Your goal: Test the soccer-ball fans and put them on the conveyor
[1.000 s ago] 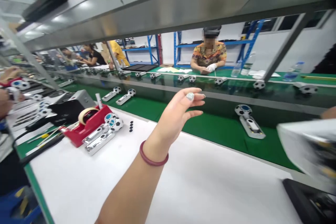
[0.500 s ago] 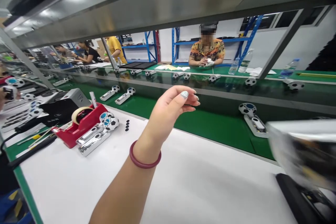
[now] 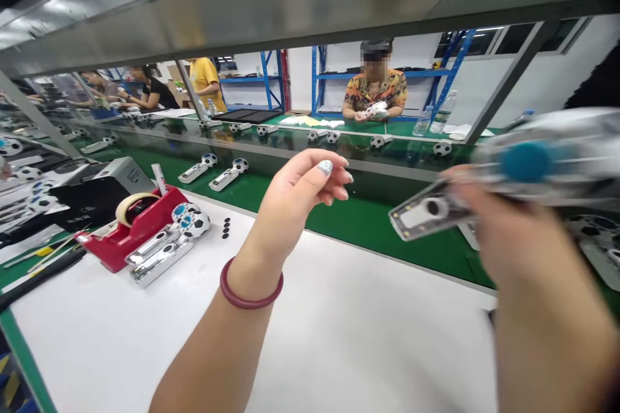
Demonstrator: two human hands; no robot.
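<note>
My left hand (image 3: pixel 295 197) hovers over the white bench top (image 3: pixel 339 348), fingers curled with thumb against fingertips; whether anything small sits between them is unclear. My right hand (image 3: pixel 513 251) is raised at the right and grips a silver soccer-ball handheld device (image 3: pixel 484 174), blurred by motion, with its handle end pointing left toward my left hand. A dark red bracelet (image 3: pixel 247 293) circles my left wrist.
A red tape dispenser (image 3: pixel 130 232) and two soccer-ball devices (image 3: pixel 167 245) lie at left beside small black dots (image 3: pixel 225 228). More devices ride the green conveyor (image 3: pixel 368 226). A person (image 3: pixel 374 93) sits opposite; other workers are at far left. A metal shelf hangs overhead.
My right hand has come up into view from the right edge, carrying the device toward the middle. My left hand's fingers have curled in from spread to pinched.
</note>
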